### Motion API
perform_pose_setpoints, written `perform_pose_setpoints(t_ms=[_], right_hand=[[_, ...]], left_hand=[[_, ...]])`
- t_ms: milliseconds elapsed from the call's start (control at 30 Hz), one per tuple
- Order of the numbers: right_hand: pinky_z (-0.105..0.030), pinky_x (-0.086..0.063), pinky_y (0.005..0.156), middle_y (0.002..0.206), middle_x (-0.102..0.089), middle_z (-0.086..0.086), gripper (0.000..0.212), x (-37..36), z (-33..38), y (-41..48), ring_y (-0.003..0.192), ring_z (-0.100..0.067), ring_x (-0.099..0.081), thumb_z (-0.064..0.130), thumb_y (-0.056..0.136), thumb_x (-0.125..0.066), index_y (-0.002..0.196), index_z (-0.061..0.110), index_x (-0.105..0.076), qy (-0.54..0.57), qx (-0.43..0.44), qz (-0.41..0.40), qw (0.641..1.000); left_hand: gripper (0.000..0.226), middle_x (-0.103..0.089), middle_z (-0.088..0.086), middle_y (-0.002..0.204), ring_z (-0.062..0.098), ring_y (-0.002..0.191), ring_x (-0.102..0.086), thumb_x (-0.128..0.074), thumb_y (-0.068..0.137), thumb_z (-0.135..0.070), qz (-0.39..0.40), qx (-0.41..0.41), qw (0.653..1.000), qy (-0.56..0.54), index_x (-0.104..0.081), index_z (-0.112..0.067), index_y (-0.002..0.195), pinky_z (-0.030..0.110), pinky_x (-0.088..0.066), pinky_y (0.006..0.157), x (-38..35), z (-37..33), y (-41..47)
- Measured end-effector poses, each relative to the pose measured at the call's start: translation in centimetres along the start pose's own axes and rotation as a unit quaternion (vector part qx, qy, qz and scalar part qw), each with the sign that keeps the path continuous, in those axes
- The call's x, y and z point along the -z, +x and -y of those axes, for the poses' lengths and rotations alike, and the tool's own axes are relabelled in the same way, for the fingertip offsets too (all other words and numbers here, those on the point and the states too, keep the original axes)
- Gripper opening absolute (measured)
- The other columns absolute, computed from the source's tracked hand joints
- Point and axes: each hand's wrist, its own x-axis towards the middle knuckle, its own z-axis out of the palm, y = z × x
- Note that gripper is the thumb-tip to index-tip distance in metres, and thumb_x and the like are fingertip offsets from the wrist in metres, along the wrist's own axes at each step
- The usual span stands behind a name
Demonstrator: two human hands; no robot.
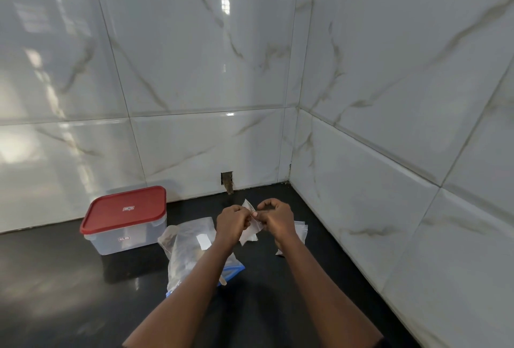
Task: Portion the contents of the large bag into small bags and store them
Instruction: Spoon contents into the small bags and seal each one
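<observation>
Head view, left hand [232, 222] and right hand [278, 219] pinch small bag [251, 233], large bag [189, 247] beneath forearm, container [125, 222] nearby

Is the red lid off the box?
No, the red lid sits closed on the clear box, while the left hand and right hand pinch a small bag.

Glossy white marble-look tiles [194, 55] wrap the corner above a shiny black counter [55, 292], with a small rough hole [227, 181] low in the back wall.
</observation>
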Motion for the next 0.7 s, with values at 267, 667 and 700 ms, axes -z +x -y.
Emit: perform_pose_setpoints(t_ms=[267,667,700], right_hand=[[-0.027,-0.052,0.078,0.094,-0.069,-0.005,0.021,-0.5,1.3,-0.3,0.092,-0.016,-0.061,-0.002,0.086,-0.053,0.090,0.009,-0.071,-0.235,0.086,-0.070,0.966],[-0.027,-0.048,0.090,0.121,-0.063,-0.004,0.026,-0.1,1.1,-0.4,0.105,-0.017,-0.061,0.012,0.092,-0.057,0.117,0.013,-0.066,-0.465,0.187,0.052,0.864],[-0.027,-0.048,0.091,0.122,-0.061,-0.004,0.027,0.0,1.1,-0.4,0.106,-0.018,-0.060,0.008,0.093,-0.056,0.118,0.014,-0.066,-0.478,0.195,0.050,0.855]], left_hand=[[0.026,-0.059,0.013,0.067,0.018,0.065,-0.053,-0.056,0.084,-0.019,-0.018,-0.033,0.994,0.099,-0.059,-0.005,0.062,0.036,-0.046,0.068,0.6,-0.6,-0.1],[0.025,-0.052,0.014,0.063,0.020,0.061,-0.043,-0.062,0.076,-0.020,0.047,-0.067,0.980,0.179,-0.064,0.002,0.063,0.031,-0.038,0.061,2.3,-1.2,0.4],[0.024,-0.052,0.011,0.064,0.019,0.061,-0.043,-0.062,0.076,-0.021,0.056,-0.065,0.977,0.194,-0.064,-0.001,0.064,0.031,-0.039,0.061,2.3,-1.2,0.5]])
